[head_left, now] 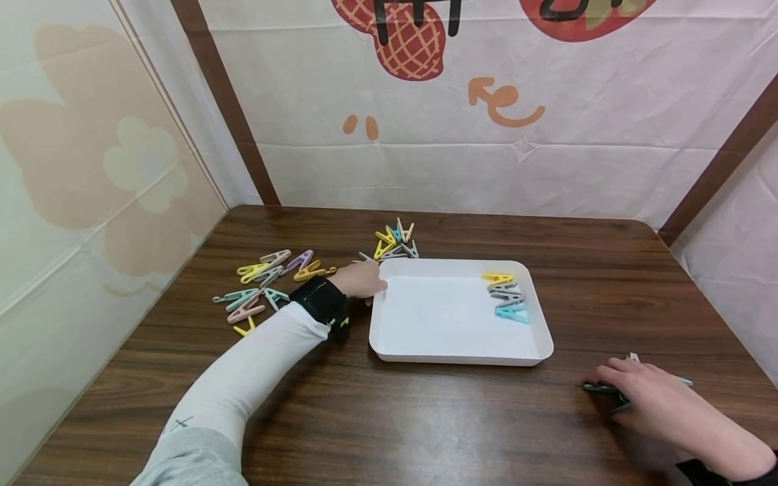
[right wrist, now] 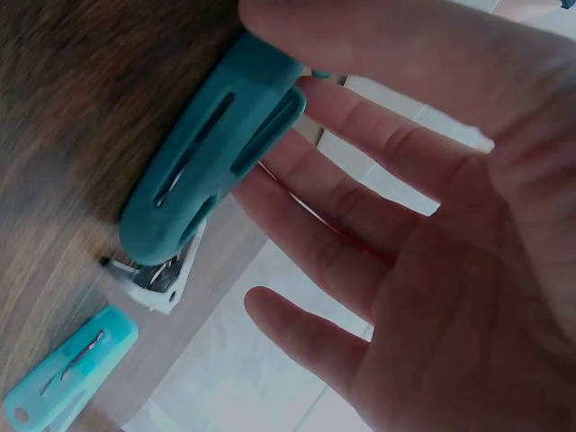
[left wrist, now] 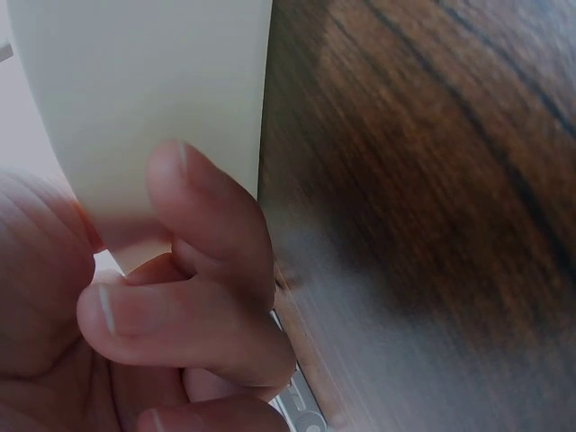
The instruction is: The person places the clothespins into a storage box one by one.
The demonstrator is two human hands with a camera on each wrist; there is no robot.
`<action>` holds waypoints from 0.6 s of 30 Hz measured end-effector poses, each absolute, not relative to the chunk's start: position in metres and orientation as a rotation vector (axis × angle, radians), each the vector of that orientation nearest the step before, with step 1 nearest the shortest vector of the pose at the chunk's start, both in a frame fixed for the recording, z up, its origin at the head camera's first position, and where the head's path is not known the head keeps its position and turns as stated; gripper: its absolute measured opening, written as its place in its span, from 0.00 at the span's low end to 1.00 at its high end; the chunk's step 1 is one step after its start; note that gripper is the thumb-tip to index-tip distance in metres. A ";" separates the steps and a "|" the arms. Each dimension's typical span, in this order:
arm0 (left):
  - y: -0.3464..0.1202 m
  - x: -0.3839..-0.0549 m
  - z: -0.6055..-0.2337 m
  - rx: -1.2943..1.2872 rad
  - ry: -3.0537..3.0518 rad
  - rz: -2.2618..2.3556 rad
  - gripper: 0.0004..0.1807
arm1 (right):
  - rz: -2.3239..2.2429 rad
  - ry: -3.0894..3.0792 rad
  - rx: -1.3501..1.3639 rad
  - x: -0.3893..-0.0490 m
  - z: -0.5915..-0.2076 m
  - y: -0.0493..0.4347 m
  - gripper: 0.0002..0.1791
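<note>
My left hand (head_left: 361, 278) grips the left wall of a white tray (head_left: 437, 331). In the left wrist view its fingers curl beside the tray's outer side. Inside the tray, along the right side, lie a yellow clothespin (head_left: 498, 277), grey clothespins (head_left: 507, 295) and a light blue clothespin (head_left: 512, 314). Right of the tray, my right hand (head_left: 656, 395) pinches a dark teal clothespin (right wrist: 202, 175) between thumb and fingers, just over the table. Close to it in the right wrist view are a white clothespin (right wrist: 175, 286) and a turquoise clothespin (right wrist: 85, 355).
Several mixed-colour clothespins, among them a pink one (head_left: 246, 308) and a purple one (head_left: 300, 260), lie on the brown table (head_left: 474, 418) left of the tray. Another small pile, with a yellow clothespin (head_left: 383, 248), sits behind it. Printed fabric walls (head_left: 450, 175) border the table.
</note>
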State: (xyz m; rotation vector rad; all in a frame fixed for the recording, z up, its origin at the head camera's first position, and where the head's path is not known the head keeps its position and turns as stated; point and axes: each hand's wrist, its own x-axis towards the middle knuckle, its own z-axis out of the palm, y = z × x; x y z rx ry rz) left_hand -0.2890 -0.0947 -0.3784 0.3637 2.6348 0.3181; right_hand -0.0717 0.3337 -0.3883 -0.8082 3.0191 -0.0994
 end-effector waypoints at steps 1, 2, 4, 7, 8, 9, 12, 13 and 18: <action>-0.095 -0.289 -0.379 0.361 2.635 0.321 0.19 | -0.098 3.028 -0.836 -0.072 -0.389 0.333 0.30; -0.095 -0.289 -0.379 0.357 2.634 0.322 0.19 | -0.097 3.037 -0.865 -0.072 -0.389 0.333 0.29; -0.095 -0.289 -0.379 0.352 2.632 0.319 0.19 | -0.100 3.056 -0.921 -0.072 -0.390 0.332 0.26; -0.095 -0.290 -0.380 0.356 2.633 0.314 0.19 | -0.111 3.051 -0.916 -0.072 -0.389 0.332 0.23; -0.095 -0.290 -0.380 0.357 2.631 0.317 0.19 | -0.118 3.047 -0.901 -0.072 -0.389 0.332 0.22; -0.095 -0.290 -0.380 0.359 2.629 0.322 0.19 | -0.123 3.040 -0.877 -0.072 -0.388 0.332 0.22; -0.095 -0.291 -0.380 0.357 2.625 0.336 0.18 | -0.140 3.032 -0.861 -0.072 -0.386 0.333 0.21; -0.095 -0.291 -0.380 0.353 2.622 0.345 0.18 | -0.144 3.036 -0.877 -0.072 -0.386 0.334 0.21; -0.096 -0.290 -0.378 0.352 2.614 0.358 0.17 | -0.170 3.079 -1.080 -0.077 -0.390 0.334 0.21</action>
